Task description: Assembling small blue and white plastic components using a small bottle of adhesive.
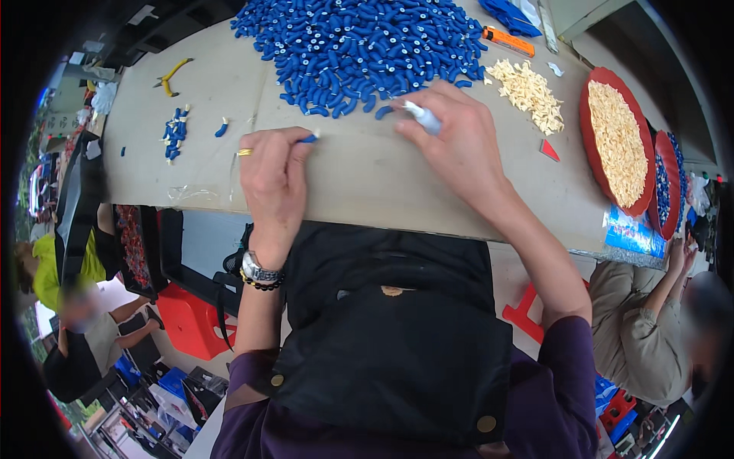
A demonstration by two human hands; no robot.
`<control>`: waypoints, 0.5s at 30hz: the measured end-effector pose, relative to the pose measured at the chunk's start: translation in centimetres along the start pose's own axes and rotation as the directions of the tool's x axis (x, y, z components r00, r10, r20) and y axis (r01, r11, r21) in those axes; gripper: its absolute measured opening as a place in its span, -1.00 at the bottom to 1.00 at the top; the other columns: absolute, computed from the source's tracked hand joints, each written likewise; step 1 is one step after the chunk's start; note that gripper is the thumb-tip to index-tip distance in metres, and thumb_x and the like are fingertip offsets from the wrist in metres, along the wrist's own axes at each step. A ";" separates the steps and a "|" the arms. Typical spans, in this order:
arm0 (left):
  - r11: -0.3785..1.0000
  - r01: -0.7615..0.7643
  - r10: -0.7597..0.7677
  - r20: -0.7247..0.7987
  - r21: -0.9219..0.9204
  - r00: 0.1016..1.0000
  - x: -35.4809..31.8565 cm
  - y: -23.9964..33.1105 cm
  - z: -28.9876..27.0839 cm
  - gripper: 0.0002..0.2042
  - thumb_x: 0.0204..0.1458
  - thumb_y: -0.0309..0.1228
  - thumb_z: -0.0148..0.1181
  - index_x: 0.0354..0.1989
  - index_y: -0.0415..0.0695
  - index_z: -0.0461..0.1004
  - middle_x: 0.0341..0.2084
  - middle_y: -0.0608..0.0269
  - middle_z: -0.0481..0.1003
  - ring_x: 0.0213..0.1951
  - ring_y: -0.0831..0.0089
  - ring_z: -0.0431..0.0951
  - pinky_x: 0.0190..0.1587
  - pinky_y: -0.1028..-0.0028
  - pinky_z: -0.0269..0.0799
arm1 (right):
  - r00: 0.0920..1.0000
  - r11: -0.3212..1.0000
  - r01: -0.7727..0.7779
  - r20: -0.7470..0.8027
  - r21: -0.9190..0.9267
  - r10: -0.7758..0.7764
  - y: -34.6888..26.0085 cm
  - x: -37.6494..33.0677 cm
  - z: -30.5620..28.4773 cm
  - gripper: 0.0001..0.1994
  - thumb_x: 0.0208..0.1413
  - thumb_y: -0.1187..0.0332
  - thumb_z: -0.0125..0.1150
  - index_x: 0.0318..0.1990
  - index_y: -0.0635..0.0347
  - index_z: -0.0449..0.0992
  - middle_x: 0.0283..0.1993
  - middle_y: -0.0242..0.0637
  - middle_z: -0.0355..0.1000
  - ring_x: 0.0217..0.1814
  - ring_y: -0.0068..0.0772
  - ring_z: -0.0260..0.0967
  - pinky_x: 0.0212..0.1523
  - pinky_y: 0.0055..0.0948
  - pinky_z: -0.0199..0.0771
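Note:
Between the thumb and fingers of my left hand (271,164) is a small blue curved piece (308,138) with a pale tip. My right hand (459,134) grips a small white squeeze bottle (423,117) with a narrow nozzle, slightly blurred. Right by those right fingertips lies another blue piece (384,112); I cannot tell whether they touch it. Just beyond both hands spreads a large pile of blue curved pieces (367,46), many with white round ends. Cream-coloured small pieces (527,93) form a loose heap to the right of my right hand.
Left on the table (344,180) are yellow-handled pliers (174,76) and a small group of blue pieces with cream tips (175,134). An orange box-cutter-like item (508,41) lies behind the cream heap. At right stands a red tray (587,130) of cream pieces. People sit on both sides.

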State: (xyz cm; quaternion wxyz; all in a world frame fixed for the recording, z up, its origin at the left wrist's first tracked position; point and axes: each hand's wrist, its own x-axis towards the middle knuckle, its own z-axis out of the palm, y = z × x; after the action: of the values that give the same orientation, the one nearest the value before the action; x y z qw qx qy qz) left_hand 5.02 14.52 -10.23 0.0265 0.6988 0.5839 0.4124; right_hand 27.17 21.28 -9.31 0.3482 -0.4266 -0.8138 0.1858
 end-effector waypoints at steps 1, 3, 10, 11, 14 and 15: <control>0.981 -0.059 0.067 -0.041 0.184 0.997 0.1 -0.8 -0.5 -0.89 -0.11 -0.63 0.22 -0.39 -0.18 0.51 -0.49 0.21 0.49 -0.35 0.26 0.42 -0.25 0.37 0.30 | 1.000 1.000 0.007 0.002 0.006 -0.007 -0.1 0.4 0.5 -0.79 -0.07 0.44 0.30 -0.20 0.11 0.59 -0.37 -0.33 0.44 -0.46 -0.37 0.38 -0.49 -0.45 0.37; 0.975 -0.019 0.030 -0.045 0.222 0.999 0.0 -1.6 -1.1 -0.89 -0.11 -0.62 0.22 -0.39 -0.18 0.50 -0.49 0.22 0.48 -0.34 0.26 0.40 -0.21 0.36 0.27 | 0.998 0.997 -0.010 0.054 -0.081 0.014 -0.5 1.0 1.2 -0.89 -0.08 0.42 0.27 -0.35 0.19 0.57 -0.33 -0.22 0.40 -0.42 -0.05 0.42 -0.42 -0.21 0.42; 0.971 0.049 -0.029 -0.089 0.233 0.996 -0.3 -1.5 -1.6 -0.79 -0.17 -0.61 0.26 -0.29 -0.17 0.54 -0.51 0.23 0.46 -0.31 0.27 0.35 -0.16 0.35 0.22 | 0.988 0.970 -0.039 0.137 -0.239 0.073 -1.0 1.3 2.0 -0.88 -0.08 0.41 0.29 -0.37 0.20 0.52 -0.33 -0.30 0.36 -0.33 -0.15 0.41 -0.38 -0.21 0.38; 0.972 0.052 -0.033 -0.090 0.228 0.995 -0.2 -1.0 -1.4 -0.79 -0.17 -0.61 0.26 -0.29 -0.17 0.54 -0.51 0.23 0.46 -0.31 0.27 0.35 -0.16 0.35 0.22 | 0.990 0.972 -0.048 0.115 -0.231 0.076 -0.9 1.1 1.9 -0.87 -0.10 0.43 0.30 -0.36 0.21 0.52 -0.34 -0.29 0.36 -0.33 -0.15 0.41 -0.38 -0.23 0.38; 0.968 -0.043 0.099 -0.219 0.245 0.971 -0.4 1.4 -0.4 -0.78 -0.14 -0.59 0.27 -0.26 -0.20 0.55 -0.56 0.25 0.44 -0.42 0.43 0.38 -0.29 0.44 0.26 | 0.999 0.995 0.013 0.053 -0.100 -0.008 -0.8 0.7 1.2 -0.85 -0.15 0.49 0.32 -0.38 0.23 0.50 -0.37 -0.26 0.36 -0.38 -0.14 0.41 -0.42 -0.24 0.38; 0.982 0.143 -0.156 -0.106 -0.122 0.982 -0.8 2.6 0.1 -0.83 -0.08 -0.56 0.24 -0.26 -0.22 0.55 -0.59 0.30 0.43 -0.49 0.54 0.36 -0.40 0.51 0.24 | 0.996 0.996 0.086 -0.002 0.024 -0.086 -0.8 0.5 0.8 -0.85 -0.19 0.52 0.32 -0.39 0.25 0.49 -0.38 -0.25 0.36 -0.42 -0.13 0.41 -0.45 -0.24 0.39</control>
State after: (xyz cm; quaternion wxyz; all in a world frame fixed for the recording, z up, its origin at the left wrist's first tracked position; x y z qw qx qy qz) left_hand 7.20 13.08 -9.38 0.0637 0.6253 0.6109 0.4814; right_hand 25.93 21.23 -9.14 0.3614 -0.3871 -0.8289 0.1804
